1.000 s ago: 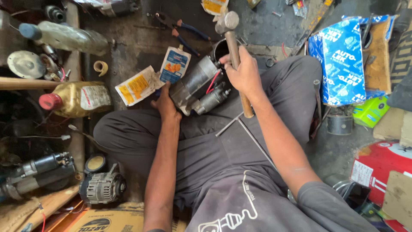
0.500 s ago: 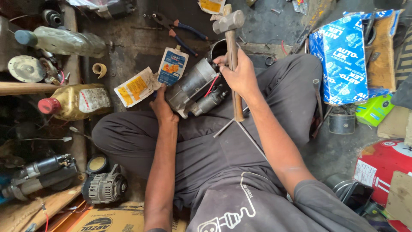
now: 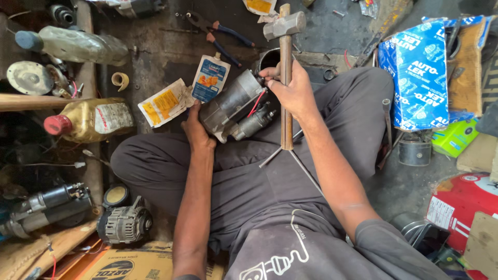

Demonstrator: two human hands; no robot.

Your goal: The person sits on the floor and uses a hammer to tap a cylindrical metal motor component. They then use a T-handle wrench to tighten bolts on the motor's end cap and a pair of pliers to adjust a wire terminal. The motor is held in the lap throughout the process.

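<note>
Item: starter motor, steadied on the lap by the left hand; right hand gripped the raised hammer; a glancing blow risked striking the steadying fingers.

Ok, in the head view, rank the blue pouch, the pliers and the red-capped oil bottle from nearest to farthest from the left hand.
From the left hand:
1. Blue pouch, just above the hand.
2. Red-capped oil bottle, off to the left.
3. Pliers, farther up, near the top.
</note>
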